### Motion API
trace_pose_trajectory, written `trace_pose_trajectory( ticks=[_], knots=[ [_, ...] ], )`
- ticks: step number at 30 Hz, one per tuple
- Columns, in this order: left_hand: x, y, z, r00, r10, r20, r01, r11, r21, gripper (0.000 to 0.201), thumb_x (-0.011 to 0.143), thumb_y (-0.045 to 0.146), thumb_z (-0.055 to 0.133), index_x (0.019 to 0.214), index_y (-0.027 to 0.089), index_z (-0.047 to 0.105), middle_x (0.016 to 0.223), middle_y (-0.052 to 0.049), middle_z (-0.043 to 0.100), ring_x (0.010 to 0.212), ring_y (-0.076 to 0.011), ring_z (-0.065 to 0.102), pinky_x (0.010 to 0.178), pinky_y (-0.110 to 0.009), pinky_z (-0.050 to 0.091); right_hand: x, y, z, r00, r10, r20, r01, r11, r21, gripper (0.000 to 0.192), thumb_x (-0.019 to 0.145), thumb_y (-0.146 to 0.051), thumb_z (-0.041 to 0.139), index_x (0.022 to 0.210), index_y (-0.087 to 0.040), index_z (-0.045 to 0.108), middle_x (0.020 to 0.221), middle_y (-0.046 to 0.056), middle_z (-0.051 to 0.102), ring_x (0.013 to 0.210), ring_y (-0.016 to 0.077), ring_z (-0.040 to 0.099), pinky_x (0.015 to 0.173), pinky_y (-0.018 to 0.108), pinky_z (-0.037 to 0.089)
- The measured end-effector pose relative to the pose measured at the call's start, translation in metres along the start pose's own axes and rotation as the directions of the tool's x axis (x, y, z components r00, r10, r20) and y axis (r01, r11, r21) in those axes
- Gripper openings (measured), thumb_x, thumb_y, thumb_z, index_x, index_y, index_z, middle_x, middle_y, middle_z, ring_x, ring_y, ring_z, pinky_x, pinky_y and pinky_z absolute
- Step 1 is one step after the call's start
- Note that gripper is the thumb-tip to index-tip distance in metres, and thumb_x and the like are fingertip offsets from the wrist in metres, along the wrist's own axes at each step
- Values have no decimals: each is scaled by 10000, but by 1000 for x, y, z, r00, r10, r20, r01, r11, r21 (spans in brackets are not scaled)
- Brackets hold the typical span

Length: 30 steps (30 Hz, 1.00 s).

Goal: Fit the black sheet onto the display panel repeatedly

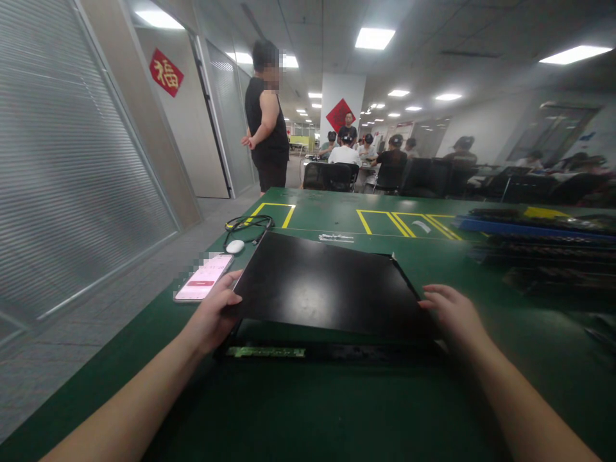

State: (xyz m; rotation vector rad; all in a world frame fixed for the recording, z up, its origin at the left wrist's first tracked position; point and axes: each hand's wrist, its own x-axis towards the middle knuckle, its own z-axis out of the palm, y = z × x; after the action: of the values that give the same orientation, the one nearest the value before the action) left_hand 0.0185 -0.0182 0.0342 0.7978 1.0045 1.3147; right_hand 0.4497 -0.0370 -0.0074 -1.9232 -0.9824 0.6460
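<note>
A flat black glossy panel (322, 282) lies on the green table (337, 410) right in front of me, its near edge lifted a little above a dark base with a green circuit strip (266, 351). My left hand (214, 314) grips the panel's near left corner, thumb on top. My right hand (455, 314) rests against the near right edge, fingers curled toward the panel; how firmly it holds is hard to tell.
A phone (203, 277) with a lit screen lies left of the panel, a white mouse (235, 246) and black cable (248, 223) beyond it. Blue and black trays (534, 234) are stacked at the right. A person (265, 115) stands past the table; others sit farther back.
</note>
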Motion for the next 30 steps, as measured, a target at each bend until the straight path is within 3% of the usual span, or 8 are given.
trace_pose_trajectory(
  ticks=[8, 15, 21, 30],
  knots=[
    [-2, 0, 3, 999, -19, -31, 20, 1000, 15, 517, 479, 92, 624, 989, 175, 634, 828, -29, 702, 712, -222, 659, 547, -271, 503, -2, -2, 0, 1000, 4, 1, -4, 1000, -16, 444, 717, -440, 575, 1078, -194, 655, 827, 93, 747, 593, 205, 619, 527, 309, 411],
    [3, -4, -1, 1000, -19, -4, 19, 1000, 9, 535, 481, 101, 632, 1010, 182, 619, 871, -31, 703, 753, -230, 662, 563, -271, 501, 0, -1, 0, 1000, -13, 3, 13, 999, -43, 434, 722, -421, 571, 1076, -188, 665, 860, 106, 750, 666, 225, 654, 537, 303, 416],
    [6, -7, -5, 999, -29, 26, 29, 999, 22, 521, 505, 115, 627, 1020, 189, 593, 906, -29, 703, 820, -241, 659, 616, -276, 501, -3, -5, -1, 999, -47, 8, 47, 985, -165, 392, 747, -412, 540, 1040, -189, 677, 867, 106, 748, 772, 248, 671, 587, 313, 436],
    [10, -12, -11, 998, -37, 44, 35, 999, 42, 555, 496, 122, 648, 1044, 183, 587, 884, -20, 704, 781, -229, 660, 620, -277, 500, 0, 1, 1, 993, -117, 19, 117, 948, -296, 322, 740, -397, 574, 988, -229, 692, 809, 59, 744, 709, 222, 667, 596, 306, 442]
  ],
)
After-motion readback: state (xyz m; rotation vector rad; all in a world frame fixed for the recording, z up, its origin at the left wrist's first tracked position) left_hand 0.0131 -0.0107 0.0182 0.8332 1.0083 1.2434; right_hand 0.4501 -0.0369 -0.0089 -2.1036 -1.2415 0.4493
